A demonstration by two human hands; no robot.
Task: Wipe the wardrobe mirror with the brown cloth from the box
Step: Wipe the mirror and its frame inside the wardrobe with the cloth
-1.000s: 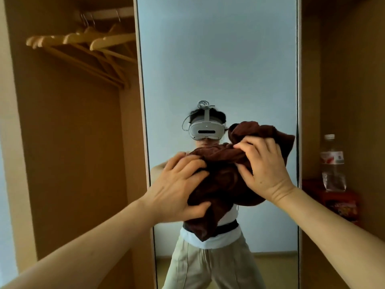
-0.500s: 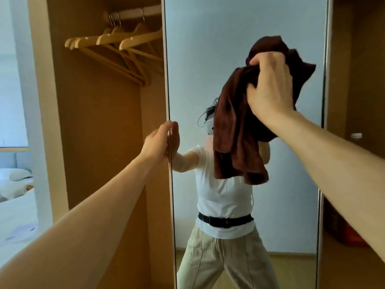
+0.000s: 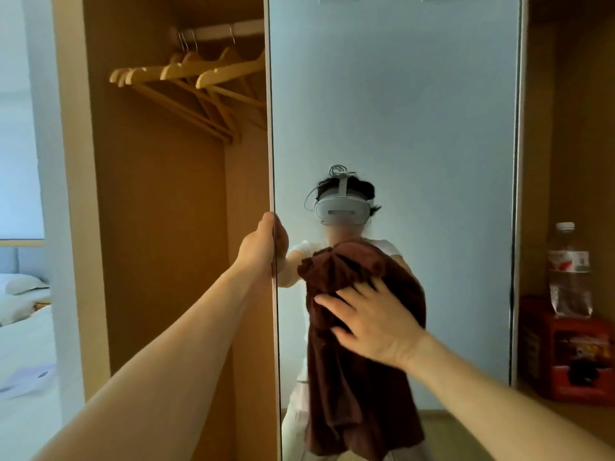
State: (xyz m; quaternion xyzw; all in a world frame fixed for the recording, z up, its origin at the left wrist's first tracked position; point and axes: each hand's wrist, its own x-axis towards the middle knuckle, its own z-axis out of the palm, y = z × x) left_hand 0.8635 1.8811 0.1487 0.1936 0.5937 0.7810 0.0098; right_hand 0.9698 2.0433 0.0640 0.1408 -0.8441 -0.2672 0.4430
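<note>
The tall wardrobe mirror (image 3: 416, 121) fills the middle of the view and reflects a person wearing a headset. My right hand (image 3: 372, 322) presses the brown cloth (image 3: 352, 387) flat against the lower middle of the glass, fingers spread over it. The cloth bunches above my fingers and hangs in a long fold below them. My left hand (image 3: 263, 247) grips the mirror door's left edge at mid height, fingers wrapped round the rim.
Wooden hangers (image 3: 199, 78) hang on a rail in the open wardrobe bay to the left. A water bottle (image 3: 569, 271) stands on a red box (image 3: 565, 347) on the right shelf. A bed (image 3: 23, 327) lies at far left.
My right hand has dragged the cloth down the glass from high up to the lower middle. My left hand left the cloth a second ago and now holds the door's edge.
</note>
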